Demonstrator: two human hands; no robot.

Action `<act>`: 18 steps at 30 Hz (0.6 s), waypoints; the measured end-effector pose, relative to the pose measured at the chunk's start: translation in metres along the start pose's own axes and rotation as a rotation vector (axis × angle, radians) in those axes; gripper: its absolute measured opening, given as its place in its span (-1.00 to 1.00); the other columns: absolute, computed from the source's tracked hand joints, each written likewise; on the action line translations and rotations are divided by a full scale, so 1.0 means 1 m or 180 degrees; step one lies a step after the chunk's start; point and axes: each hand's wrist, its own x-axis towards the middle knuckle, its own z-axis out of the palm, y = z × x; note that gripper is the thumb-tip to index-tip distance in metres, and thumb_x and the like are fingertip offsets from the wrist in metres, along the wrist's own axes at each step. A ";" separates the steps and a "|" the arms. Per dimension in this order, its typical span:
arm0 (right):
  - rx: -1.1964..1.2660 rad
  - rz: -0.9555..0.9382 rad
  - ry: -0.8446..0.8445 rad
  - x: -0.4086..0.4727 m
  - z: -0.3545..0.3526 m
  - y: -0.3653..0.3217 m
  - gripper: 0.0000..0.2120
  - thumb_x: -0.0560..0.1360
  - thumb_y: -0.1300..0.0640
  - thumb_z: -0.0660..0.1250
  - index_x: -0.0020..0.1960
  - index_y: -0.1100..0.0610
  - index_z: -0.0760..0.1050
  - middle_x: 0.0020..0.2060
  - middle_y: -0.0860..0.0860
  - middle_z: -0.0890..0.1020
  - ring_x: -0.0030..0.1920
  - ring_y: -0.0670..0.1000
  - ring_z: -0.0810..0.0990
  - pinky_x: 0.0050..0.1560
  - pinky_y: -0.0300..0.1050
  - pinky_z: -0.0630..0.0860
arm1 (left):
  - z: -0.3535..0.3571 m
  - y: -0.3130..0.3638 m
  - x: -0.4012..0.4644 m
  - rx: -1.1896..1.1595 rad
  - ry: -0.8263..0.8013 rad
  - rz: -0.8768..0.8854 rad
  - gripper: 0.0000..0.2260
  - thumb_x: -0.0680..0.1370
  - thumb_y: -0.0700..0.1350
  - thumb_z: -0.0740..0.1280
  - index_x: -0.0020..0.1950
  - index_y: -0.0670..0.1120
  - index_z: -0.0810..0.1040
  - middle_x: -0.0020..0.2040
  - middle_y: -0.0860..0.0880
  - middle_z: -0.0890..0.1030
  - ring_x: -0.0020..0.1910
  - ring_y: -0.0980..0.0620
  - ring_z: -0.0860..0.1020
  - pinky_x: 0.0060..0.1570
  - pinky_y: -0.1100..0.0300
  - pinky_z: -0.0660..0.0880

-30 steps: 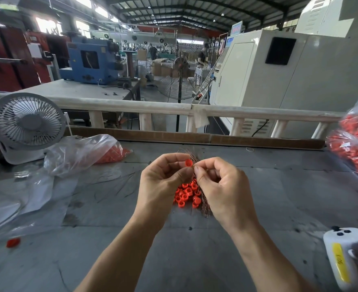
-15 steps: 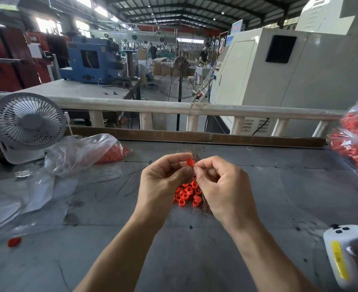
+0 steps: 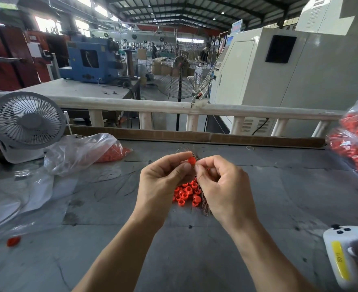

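My left hand (image 3: 163, 182) pinches one orange cap (image 3: 191, 160) between thumb and forefinger, raised above the counter (image 3: 195, 260). My right hand (image 3: 222, 186), fingers curled, pinches a bundle of thin brownish wires (image 3: 203, 199) close against that cap; whether a wire enters it cannot be told. Beneath both hands a pile of loose caps (image 3: 185, 193) lies on the counter. A clear bag (image 3: 85, 150) holding more caps lies to the left, beside a small white fan (image 3: 26, 123).

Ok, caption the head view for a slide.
Left hand pinches an orange cap while right hand holds thin wires above loose caps.
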 end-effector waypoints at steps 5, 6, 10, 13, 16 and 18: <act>-0.0198 -0.0163 0.0041 -0.002 0.000 -0.003 -0.94 0.58 0.03 0.44 -0.08 -0.04 0.64 -0.42 -0.23 0.58 -0.34 -0.16 0.60 -0.30 -0.14 0.59 | 0.000 0.000 0.001 0.0046 0.0022 0.0033 -0.77 0.48 -0.21 0.46 0.12 -0.19 0.70 -0.03 -0.26 0.71 -0.04 -0.20 0.69 0.08 0.00 0.66; -0.0220 -0.0180 0.0041 -0.002 0.000 -0.003 -0.94 0.58 0.03 0.44 -0.08 -0.05 0.64 -0.41 -0.22 0.58 -0.34 -0.16 0.61 -0.30 -0.14 0.59 | 0.000 0.000 0.001 0.0036 0.0029 0.0037 -0.77 0.48 -0.20 0.46 0.12 -0.19 0.70 -0.04 -0.26 0.71 -0.05 -0.19 0.69 0.08 0.01 0.66; -0.0136 -0.0123 0.0030 -0.001 0.000 -0.002 -0.94 0.58 0.03 0.43 -0.08 -0.05 0.64 -0.40 -0.21 0.60 -0.32 -0.15 0.62 -0.28 -0.14 0.59 | -0.001 0.000 0.001 0.0113 -0.0005 0.0073 -0.81 0.51 -0.26 0.45 0.12 -0.20 0.68 -0.05 -0.25 0.72 -0.07 -0.16 0.69 0.06 0.04 0.67; -0.0092 -0.0101 0.0016 -0.002 0.000 -0.002 -0.94 0.58 0.03 0.43 -0.07 -0.04 0.64 -0.38 -0.20 0.61 -0.31 -0.14 0.62 -0.27 -0.13 0.59 | -0.002 -0.001 0.001 0.0266 0.0004 0.0139 -0.83 0.54 -0.33 0.42 0.11 -0.20 0.67 -0.05 -0.24 0.71 -0.08 -0.16 0.68 0.04 0.04 0.67; -0.0102 -0.0094 0.0017 -0.002 0.000 -0.002 -0.93 0.59 0.03 0.42 -0.07 -0.04 0.64 -0.37 -0.18 0.63 -0.30 -0.14 0.63 -0.26 -0.12 0.61 | -0.001 -0.001 0.001 0.0311 0.0013 0.0167 -0.84 0.54 -0.32 0.43 0.11 -0.21 0.66 -0.04 -0.28 0.69 -0.08 -0.17 0.67 0.05 -0.01 0.66; -0.0102 -0.0062 0.0047 -0.002 0.000 -0.002 -0.93 0.59 0.03 0.43 -0.08 -0.04 0.64 -0.37 -0.19 0.63 -0.30 -0.13 0.63 -0.24 -0.07 0.61 | -0.001 -0.002 0.001 0.0309 0.0019 0.0176 -0.84 0.54 -0.32 0.43 0.11 -0.21 0.66 -0.04 -0.27 0.69 -0.10 -0.13 0.67 0.03 0.03 0.66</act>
